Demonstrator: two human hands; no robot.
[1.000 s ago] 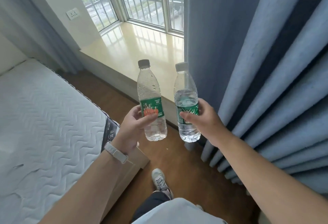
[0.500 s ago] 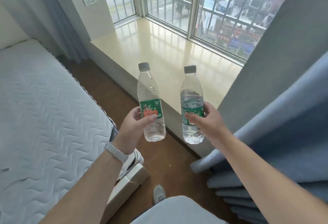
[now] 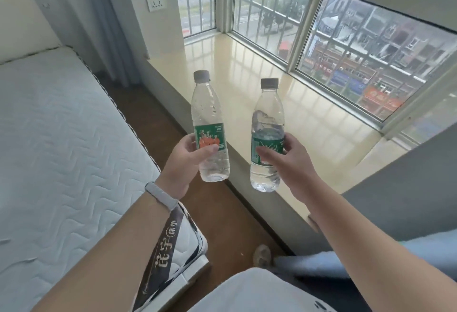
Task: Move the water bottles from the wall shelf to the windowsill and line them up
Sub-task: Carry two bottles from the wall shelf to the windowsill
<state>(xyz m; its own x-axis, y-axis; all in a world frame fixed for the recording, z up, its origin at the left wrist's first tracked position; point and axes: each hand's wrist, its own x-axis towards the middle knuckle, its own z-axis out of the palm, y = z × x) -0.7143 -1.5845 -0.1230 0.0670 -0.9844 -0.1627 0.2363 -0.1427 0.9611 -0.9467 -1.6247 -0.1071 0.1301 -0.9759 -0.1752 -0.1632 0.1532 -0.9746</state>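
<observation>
I hold two clear plastic water bottles with grey caps, both upright in the air. My left hand [image 3: 184, 163] grips the left bottle [image 3: 206, 114], which has a green and orange label, over the strip of floor beside the sill. My right hand [image 3: 290, 161] grips the right bottle [image 3: 268, 114], which has a green label and is about half full; it hangs just above the front edge of the windowsill [image 3: 309, 124]. The beige, glossy windowsill bears no bottles. The wall shelf is out of view.
A white quilted mattress [image 3: 61, 151] fills the left side, with a narrow brown floor strip [image 3: 217, 217] between it and the sill. Barred windows [image 3: 358, 59] back the sill. A grey wall and blue curtain [image 3: 408, 200] stand at the right. A shoe shows on the floor below.
I have stepped closer to the windowsill and turned right, so the curtain has slid out of the way and more sill and window show. Both bottles stay held, now nearer the sill.
</observation>
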